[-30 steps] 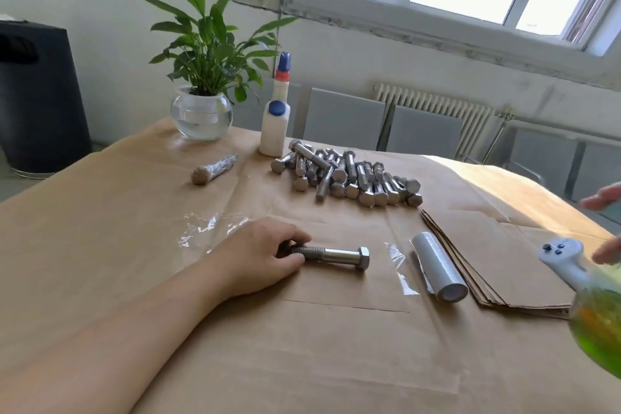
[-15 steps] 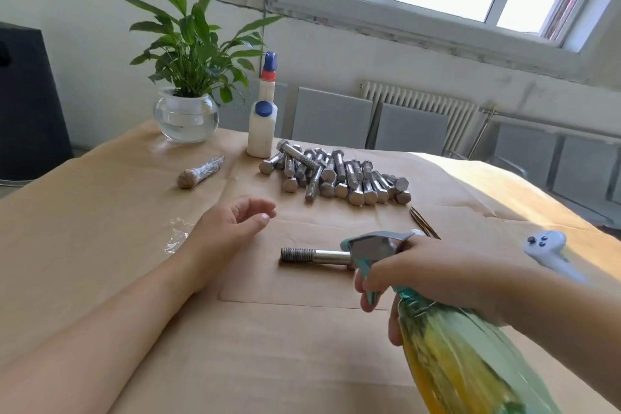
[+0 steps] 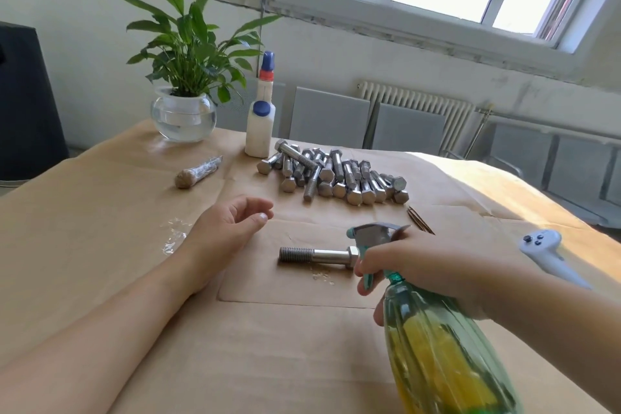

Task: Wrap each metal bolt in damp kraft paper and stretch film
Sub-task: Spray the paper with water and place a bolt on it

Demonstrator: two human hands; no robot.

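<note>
Now wet droplets on paper sheet (image 3: 268,279) beside bolt (image 3: 317,255); right hand (image 3: 420,265) clamped round spray bottle (image 3: 437,346), left hand (image 3: 225,232) loosely curled, holding nothing.

We count two hands: left hand (image 3: 228,228), right hand (image 3: 423,265). One loose bolt (image 3: 316,255) lies between them. Beyond the hands we see a pile of bolts (image 3: 336,175), roughly twenty, overlapping so no exact count. One wrapped bolt (image 3: 198,172) beyond the left hand. One spray bottle (image 3: 437,346) in the right hand. One glue bottle (image 3: 260,118), one potted plant (image 3: 184,77), one controller (image 3: 544,252) right of the right hand.
</note>
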